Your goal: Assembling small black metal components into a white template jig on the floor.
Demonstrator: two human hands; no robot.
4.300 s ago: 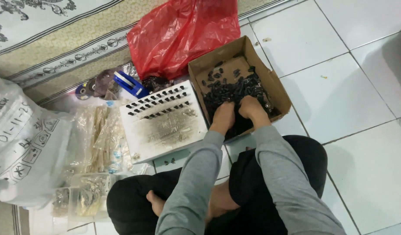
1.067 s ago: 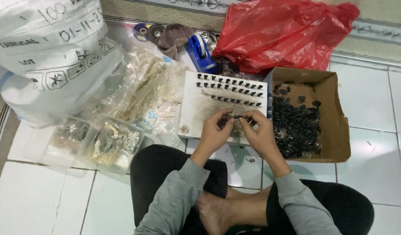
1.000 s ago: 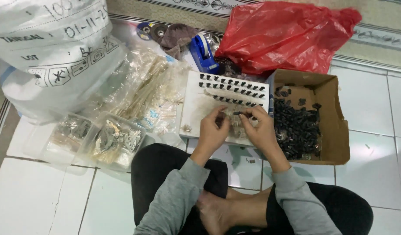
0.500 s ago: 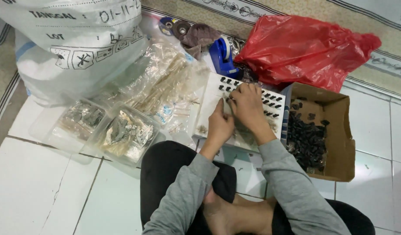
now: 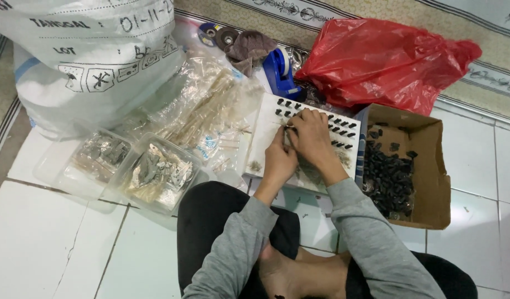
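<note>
Both hands over white tray (image 5: 260, 138), left of cardboard box (image 5: 432, 166). Left hand (image 5: 280, 160) and right hand (image 5: 310, 138) fingertips pinched on small dark clip (image 5: 289, 127). Advice: seat clip square in row, keep tray flat.

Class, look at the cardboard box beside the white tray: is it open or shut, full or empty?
Open: the cardboard box has its flaps up, and small black parts partly fill it.

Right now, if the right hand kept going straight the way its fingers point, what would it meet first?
Probably the rows of small black parts on the white tray under the right hand, then the blue tape dispenser; depth is unclear.
</note>
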